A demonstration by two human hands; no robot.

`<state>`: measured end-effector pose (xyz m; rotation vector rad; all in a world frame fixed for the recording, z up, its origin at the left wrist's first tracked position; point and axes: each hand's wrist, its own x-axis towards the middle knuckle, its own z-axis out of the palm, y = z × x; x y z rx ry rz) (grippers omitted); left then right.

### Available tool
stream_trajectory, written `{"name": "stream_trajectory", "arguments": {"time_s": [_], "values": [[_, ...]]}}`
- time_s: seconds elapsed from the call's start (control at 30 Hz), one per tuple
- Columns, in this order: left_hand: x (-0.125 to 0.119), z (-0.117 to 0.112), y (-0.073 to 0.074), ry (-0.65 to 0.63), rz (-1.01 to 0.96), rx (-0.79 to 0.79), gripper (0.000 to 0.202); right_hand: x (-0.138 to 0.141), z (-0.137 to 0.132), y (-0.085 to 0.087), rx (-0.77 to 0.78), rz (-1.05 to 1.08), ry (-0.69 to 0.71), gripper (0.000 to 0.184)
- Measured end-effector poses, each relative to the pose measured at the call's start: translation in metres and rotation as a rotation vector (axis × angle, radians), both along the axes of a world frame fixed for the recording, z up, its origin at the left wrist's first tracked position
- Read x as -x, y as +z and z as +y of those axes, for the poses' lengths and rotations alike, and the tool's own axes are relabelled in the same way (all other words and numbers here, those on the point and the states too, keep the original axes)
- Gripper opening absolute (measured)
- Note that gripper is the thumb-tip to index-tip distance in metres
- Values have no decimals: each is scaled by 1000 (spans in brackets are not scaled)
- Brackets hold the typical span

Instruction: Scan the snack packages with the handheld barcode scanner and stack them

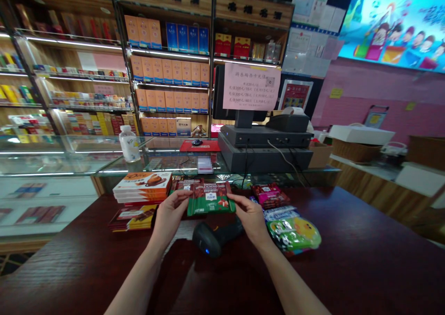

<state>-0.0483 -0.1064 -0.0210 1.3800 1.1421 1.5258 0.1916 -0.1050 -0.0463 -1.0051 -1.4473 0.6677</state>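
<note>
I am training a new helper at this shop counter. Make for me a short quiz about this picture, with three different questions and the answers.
1. True or false: the left hand and the right hand both hold the green packet.

2. Multiple choice: what lies on the counter just below the packet?
A. A scanner
B. A stapler
C. A cup

3. Fill the gap: the mouse sits on a ____ mat.

Key: 1 true; 2 A; 3 red.
</note>
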Motion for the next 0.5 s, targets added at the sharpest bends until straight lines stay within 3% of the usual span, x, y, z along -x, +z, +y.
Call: {"name": "stream_trajectory", "arguments": {"time_s": [0.3,0.5], "values": [[4,6,-3,9,107,39,45,-3,2,3,40,-60,71,39],[3,9,-7,-65,202,-58,63,2,-1,7,106,-183,90,63]]}}
